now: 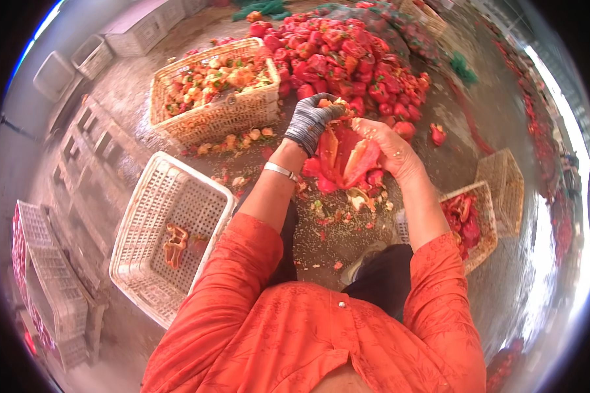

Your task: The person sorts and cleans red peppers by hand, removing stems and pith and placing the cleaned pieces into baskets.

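In front of me my left hand (313,120), in a grey knit glove, is closed on a pale pepper core (335,105) at its fingertips. My bare right hand (392,149) grips a large red bell pepper (351,159), split open so its inner walls and pale ribs show. The two hands are close together at the pepper's upper end. Some of the left fingers are hidden behind the core. Below the pepper, whole red peppers (311,168) and cut scraps (357,198) lie on the floor, with seeds scattered around.
A big heap of red peppers (334,56) spreads ahead. Left of it stands a wicker basket (213,121) full of cores. Nearer left, a white crate (137,262) contains a few pieces. At my right, a basket (486,223) holds opened peppers, beside another basket (501,173). Wooden pallets (78,173) lie far left.
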A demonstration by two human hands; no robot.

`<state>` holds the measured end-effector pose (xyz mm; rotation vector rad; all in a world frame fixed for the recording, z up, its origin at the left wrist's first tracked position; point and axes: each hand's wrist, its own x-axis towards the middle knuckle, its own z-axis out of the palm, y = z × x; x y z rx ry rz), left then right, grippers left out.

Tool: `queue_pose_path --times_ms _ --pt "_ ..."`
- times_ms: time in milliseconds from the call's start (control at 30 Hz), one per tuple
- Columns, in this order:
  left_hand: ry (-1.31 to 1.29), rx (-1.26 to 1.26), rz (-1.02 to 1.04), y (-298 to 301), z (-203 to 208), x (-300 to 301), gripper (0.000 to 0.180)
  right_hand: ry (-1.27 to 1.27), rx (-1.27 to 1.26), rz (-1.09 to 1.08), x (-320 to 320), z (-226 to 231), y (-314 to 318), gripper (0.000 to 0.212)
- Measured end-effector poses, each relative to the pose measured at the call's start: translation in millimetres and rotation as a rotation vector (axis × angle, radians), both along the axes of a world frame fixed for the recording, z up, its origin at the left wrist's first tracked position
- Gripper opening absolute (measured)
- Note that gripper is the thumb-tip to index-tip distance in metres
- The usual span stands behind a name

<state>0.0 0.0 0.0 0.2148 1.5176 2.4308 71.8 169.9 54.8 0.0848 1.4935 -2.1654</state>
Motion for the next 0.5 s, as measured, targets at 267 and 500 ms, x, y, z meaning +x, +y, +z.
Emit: queue_pose_path --times_ms 267,500 --pt "-0.195 0.262 -0.032 47.6 -13.9 11.2 0.022 -0.005 0.034 -0.461 85.7 -42.6 2.5 0.043" --pt "-0.344 0.328 -0.076 82.3 -41.3 1.2 0.018 0.543 1.272 -0.747 93.4 -59.1 52.7 0.033"
